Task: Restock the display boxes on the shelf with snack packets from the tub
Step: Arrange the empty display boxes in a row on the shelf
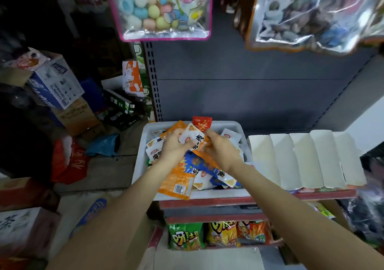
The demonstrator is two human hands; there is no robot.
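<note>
A white tub (239, 127) full of snack packets stands on the shelf in front of me. Over the tub, my left hand (172, 145) grips a white packet (192, 137) with black lettering, an orange packet behind it. My right hand (220, 147) pinches a red packet (201, 123) that sticks up above its fingers. Orange, blue and white packets (187, 178) lie heaped under both hands. To the right of the tub stands a row of white display boxes (305, 161), and I cannot see any packets in them.
Bags of soft toys (164, 8) and another clear bag (315, 14) hang overhead. Chip bags (218, 234) fill the lower shelf. Cartons (56, 82) and a red bag (68, 161) crowd the floor to the left. The grey shelf back panel (239, 86) rises behind the tub.
</note>
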